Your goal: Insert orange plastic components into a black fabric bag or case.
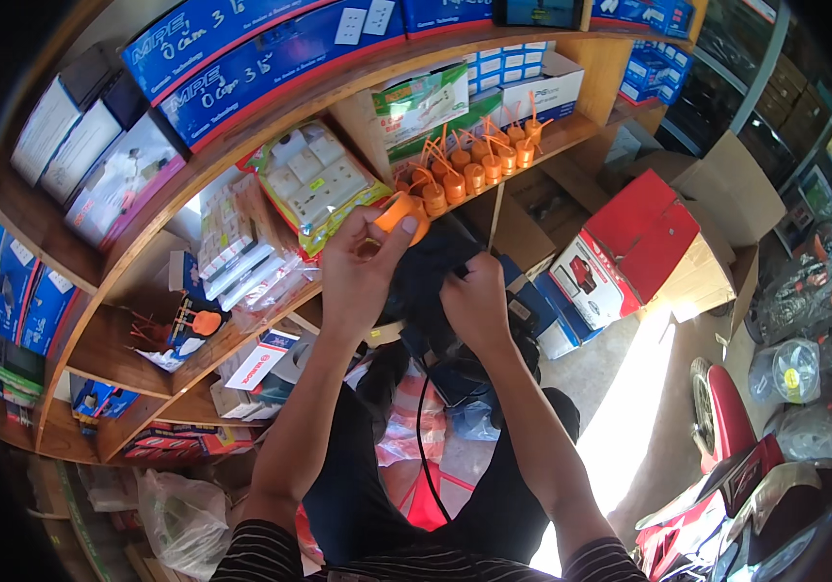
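Note:
My left hand (366, 262) holds an orange ring-shaped piece (403, 218), perhaps a roll of tape, between thumb and fingers in front of the shelf edge. To its right, my right hand (476, 291) is closed on a dark cloth (427, 273). Rows of orange cylindrical pieces with thin orange strands (492, 169) stand along the shelf, just beyond my hands. A packaged set of white sockets (318, 182) leans on the shelf behind my left hand.
Curved wooden shelves (212, 156) with blue boxes (241, 87) surround the front and left. An open red and white carton (623, 247) stands at right. A red motorbike (732, 436) is at lower right. A black cable (423, 436) hangs between my legs.

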`<action>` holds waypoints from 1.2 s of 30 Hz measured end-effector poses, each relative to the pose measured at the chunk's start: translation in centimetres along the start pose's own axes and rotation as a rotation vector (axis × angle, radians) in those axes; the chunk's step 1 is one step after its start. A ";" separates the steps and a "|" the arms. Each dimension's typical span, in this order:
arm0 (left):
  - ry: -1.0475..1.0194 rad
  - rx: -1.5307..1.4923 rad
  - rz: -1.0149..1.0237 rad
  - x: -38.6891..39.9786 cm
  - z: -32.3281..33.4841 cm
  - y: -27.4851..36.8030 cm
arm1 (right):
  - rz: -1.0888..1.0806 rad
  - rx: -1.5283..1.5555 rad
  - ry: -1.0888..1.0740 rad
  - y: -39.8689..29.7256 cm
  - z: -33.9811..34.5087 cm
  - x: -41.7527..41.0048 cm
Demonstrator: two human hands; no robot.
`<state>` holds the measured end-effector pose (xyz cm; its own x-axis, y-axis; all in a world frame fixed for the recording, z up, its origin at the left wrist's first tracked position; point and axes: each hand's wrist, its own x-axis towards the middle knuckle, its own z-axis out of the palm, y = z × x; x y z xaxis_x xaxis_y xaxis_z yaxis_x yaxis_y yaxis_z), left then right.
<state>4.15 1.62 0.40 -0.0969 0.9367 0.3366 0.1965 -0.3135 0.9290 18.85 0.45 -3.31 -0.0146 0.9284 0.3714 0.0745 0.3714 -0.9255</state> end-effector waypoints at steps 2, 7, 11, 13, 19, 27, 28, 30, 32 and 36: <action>0.017 -0.064 0.031 -0.3 0.4 0.1 | -0.148 -0.068 0.144 0.4 0.9 -0.3; 0.034 0.212 0.046 -1.5 1.1 2.1 | -0.306 -0.354 0.198 0.5 0.9 -1.1; 0.060 0.381 0.159 -0.9 0.6 2.0 | -0.320 -0.353 0.153 -0.2 0.7 -1.0; 0.092 0.263 0.100 0.0 -0.2 1.0 | -0.286 -0.294 0.148 0.2 1.1 -1.0; 0.061 -0.160 0.137 0.5 -1.8 0.2 | -0.102 0.161 0.167 -0.3 0.8 -0.2; -0.209 -0.161 0.146 0.3 -1.9 -0.2 | 0.455 0.715 0.002 1.7 0.1 -0.2; -0.209 -0.145 0.124 0.3 -1.9 -0.1 | 0.499 0.747 -0.011 1.5 0.1 -0.3; -0.200 -0.118 0.083 0.6 -1.9 -0.1 | 0.448 0.705 -0.067 1.3 -0.3 0.1; -0.172 -0.119 0.056 0.4 -1.4 0.2 | 0.394 0.663 -0.126 0.7 -0.5 0.2; -0.076 -0.269 0.018 -0.3 -0.1 0.9 | 0.103 0.237 -0.090 -0.1 0.1 -0.2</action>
<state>4.22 1.06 1.21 -0.0202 0.9365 0.3502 -0.0695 -0.3507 0.9339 18.76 0.21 -3.30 -0.1083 0.9550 0.2761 -0.1553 0.2580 -0.9536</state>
